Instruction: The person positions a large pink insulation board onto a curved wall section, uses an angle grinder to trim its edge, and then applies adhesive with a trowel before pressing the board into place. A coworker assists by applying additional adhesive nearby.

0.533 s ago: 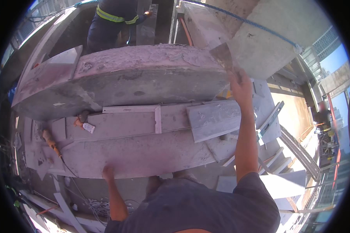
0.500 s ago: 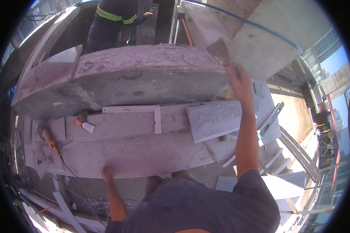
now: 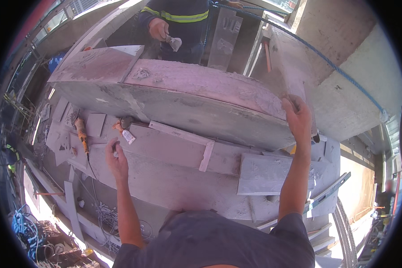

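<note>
Head-camera view, looking down on a long desk (image 3: 178, 178) with a concrete ledge (image 3: 201, 114) behind it. Mortar (image 3: 192, 78) lies along the top of the ledge at twelve o'clock, rough and exposed, its right end beside the right hand. A slab (image 3: 98, 62) covers the ledge's top at ten o'clock, apparently laid along it so the edges line up.

Right hand (image 3: 298, 116), between two and three o'clock: fingers bent in a narrow curl at the mortar's end, seemingly to work right at that corner; whether they grip anything cannot be told. Left hand (image 3: 116, 163), eight o'clock: raised over the desk, half curled, fingers apart, perhaps for balance; a pale speck shows among them, but whether it is held is unclear.

On the desk, a grinder (image 3: 81, 131) at nine o'clock, a square (image 3: 178, 131) near the centre and a tile (image 3: 259, 176) at four o'clock lie below the ledge, probably to stay within reach yet out of the mortar. A level (image 3: 328, 194) slants beyond the tile.

Across the ledge, at eleven o'clock, a co-worker's hand (image 3: 158, 29) holds a small trowel (image 3: 175, 43) above the mortar side.
</note>
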`<state>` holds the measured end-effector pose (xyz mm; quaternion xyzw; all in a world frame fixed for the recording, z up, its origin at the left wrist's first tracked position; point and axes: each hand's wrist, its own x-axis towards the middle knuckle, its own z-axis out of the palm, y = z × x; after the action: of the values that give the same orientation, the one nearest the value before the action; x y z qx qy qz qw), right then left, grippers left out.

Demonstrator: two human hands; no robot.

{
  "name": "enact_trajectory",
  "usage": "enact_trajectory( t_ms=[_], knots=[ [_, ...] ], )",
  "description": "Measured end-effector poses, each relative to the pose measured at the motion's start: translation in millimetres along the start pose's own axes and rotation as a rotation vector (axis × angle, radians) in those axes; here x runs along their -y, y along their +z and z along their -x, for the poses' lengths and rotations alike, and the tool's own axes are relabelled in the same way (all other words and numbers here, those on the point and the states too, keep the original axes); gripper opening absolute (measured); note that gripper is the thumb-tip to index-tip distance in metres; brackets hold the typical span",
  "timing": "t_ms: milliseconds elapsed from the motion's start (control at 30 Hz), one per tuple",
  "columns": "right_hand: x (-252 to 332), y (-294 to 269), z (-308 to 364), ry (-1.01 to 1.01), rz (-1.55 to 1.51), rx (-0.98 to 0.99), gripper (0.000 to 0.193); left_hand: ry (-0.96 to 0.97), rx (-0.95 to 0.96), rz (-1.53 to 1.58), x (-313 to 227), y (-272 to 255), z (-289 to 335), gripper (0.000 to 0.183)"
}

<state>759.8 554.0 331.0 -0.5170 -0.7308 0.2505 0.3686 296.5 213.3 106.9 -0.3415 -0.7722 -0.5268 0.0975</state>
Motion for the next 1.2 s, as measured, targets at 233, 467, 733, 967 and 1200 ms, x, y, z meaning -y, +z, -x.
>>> enact_trajectory(
  t_ms=[233,467,733,967,1200],
  knots=[
    [-22.8,6.1,19.6,0.076,-0.097,-0.026,0.037,0.304,0.030,0.052,-119.3,6.5,-139.0,0.025],
    [-17.5,5.9,1.1,0.064,-0.058,0.021,0.035,0.604,0.191,-0.103,-160.6,44.9,-230.1,0.033],
    [8.0,26.5,-11.4,-0.087,0.006,0.028,0.034,1.127,0.626,-0.659,-190.7,127.7,-361.9,0.060],
    [0.3,25.3,-8.5,-0.051,0.045,0.082,0.029,1.441,0.835,-0.909,-170.2,186.3,-411.0,0.045],
    [-9.5,22.1,-15.3,-0.002,-0.009,0.083,0.027,1.363,0.939,-0.939,-167.2,206.0,-418.3,0.016]
  ],
)
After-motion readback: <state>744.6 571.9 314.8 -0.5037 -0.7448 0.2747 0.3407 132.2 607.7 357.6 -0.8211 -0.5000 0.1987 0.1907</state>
